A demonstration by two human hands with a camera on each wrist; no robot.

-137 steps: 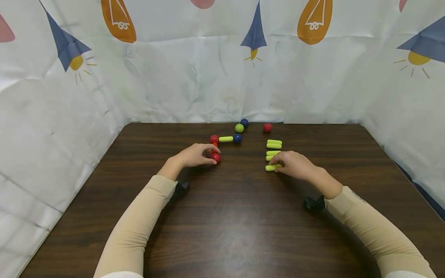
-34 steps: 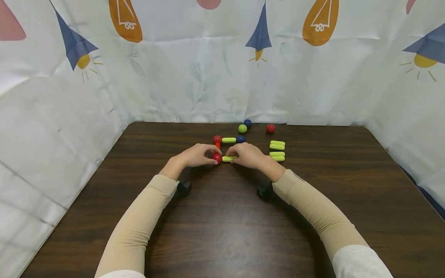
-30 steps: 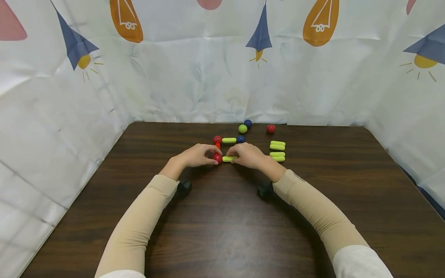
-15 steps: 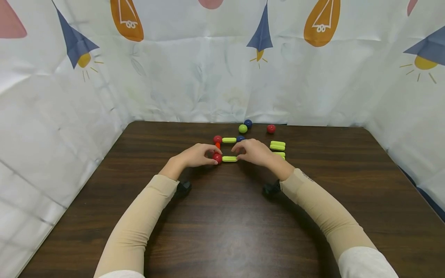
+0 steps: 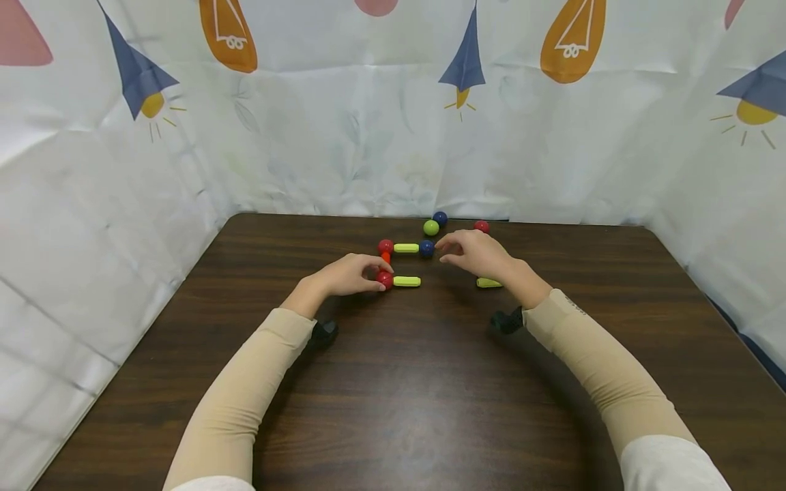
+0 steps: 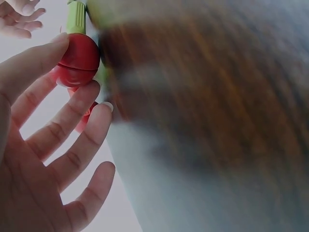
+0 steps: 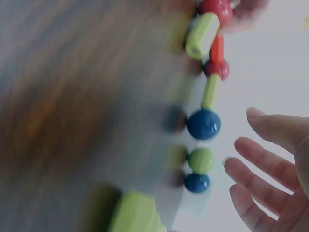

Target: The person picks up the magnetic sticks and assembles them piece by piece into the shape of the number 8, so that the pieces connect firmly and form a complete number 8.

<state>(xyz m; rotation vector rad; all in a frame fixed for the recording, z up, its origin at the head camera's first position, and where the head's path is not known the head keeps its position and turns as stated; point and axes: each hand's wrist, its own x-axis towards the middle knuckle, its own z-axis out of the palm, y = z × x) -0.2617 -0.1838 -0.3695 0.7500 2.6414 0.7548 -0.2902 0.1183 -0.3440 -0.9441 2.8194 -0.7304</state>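
With thumb and fingers, my left hand (image 5: 346, 275) pinches the near red ball (image 6: 82, 50). A yellow-green rod (image 5: 408, 281) sticks out from that ball to the right. A red rod (image 5: 386, 258) links it to a far red ball (image 5: 385, 245), from which another yellow-green rod (image 5: 406, 248) runs to a blue ball (image 5: 426, 249). My right hand (image 5: 475, 254) holds nothing; its fingers are loosely bent, thumb apart from them, just right of the blue ball. In the right wrist view the free end of the near rod (image 7: 200, 38) faces the camera.
Behind the joined pieces lie a green ball (image 5: 431, 228) and a second blue ball (image 5: 440, 218). Another red ball (image 5: 482, 226) is partly covered by my right hand. Loose yellow-green rods (image 5: 488, 282) lie under my right wrist, mostly hidden. A patterned cloth (image 5: 368, 150) hangs behind the table (image 5: 393, 402).
My right hand brought a yellow-green rod from the right to the near red ball, let it go, then moved right and back towards the blue ball. My left hand stayed on the red ball.
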